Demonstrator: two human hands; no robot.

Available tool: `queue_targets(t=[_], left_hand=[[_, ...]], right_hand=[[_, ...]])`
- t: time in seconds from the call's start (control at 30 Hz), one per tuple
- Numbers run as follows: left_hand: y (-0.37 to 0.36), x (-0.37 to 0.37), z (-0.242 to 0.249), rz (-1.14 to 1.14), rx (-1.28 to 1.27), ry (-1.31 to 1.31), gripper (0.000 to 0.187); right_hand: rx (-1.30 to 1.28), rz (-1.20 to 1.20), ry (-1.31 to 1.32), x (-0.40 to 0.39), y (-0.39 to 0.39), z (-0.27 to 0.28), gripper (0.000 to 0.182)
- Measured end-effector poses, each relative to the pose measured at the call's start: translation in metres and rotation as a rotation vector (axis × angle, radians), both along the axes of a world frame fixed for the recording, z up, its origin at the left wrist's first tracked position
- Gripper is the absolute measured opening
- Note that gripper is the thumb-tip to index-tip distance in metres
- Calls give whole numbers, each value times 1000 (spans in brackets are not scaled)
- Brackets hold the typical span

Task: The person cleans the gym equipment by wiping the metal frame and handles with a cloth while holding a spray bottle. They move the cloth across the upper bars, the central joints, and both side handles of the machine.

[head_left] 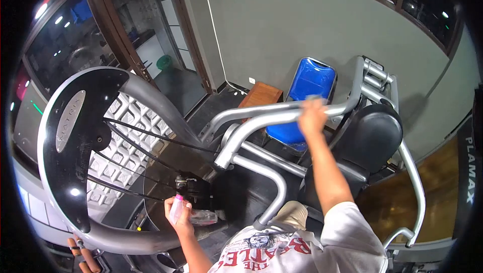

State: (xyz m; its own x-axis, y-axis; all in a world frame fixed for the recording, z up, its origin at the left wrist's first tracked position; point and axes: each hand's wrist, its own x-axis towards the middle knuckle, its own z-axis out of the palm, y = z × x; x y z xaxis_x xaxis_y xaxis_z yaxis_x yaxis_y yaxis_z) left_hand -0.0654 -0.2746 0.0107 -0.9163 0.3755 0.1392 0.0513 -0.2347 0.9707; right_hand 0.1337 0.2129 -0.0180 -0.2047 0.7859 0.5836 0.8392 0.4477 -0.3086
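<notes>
My left hand [179,216] is closed around a clear plastic bottle [205,217] with a pink top [178,201], which lies tilted in my grip low in the view. My right hand [313,117] reaches forward, its fingers curled over the upper silver tube [271,118] of a gym machine. A pale, blurred patch shows at those fingers, and I cannot tell what it is. Right of that hand is the machine's black padded backrest [376,132]. A lower bent silver handle [276,182] curves down between my two arms.
The machine's black MATRIX frame [65,137] with cables stands left. Against the grey wall are a blue folding chair [313,79] and a wooden box [262,94]. A silver side handle [416,192] arcs down at right. A glass door [146,31] is at back left.
</notes>
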Motion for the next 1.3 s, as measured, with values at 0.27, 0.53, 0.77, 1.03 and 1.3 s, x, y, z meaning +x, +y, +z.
queue_targets(t=[0.27,0.53,0.77,1.03,1.3], left_hand=[[20,-2,29,-123,135,45,33],[-10,-7,27,-84,58,65,32],[11,1,37,-161,101,76,31],[-21,-3,30,38,5,70,35],[-11,-4,35,-3,6,45,36]], right_hand=[[24,513,-344,-16,-44,23,33],[251,-278,57,26,7,4,42],[128,813,-207,-98,-100,-2,38],[180,100,111,-52,-16,-2,42],[-33,1116,37,-128,-119,-9,39]])
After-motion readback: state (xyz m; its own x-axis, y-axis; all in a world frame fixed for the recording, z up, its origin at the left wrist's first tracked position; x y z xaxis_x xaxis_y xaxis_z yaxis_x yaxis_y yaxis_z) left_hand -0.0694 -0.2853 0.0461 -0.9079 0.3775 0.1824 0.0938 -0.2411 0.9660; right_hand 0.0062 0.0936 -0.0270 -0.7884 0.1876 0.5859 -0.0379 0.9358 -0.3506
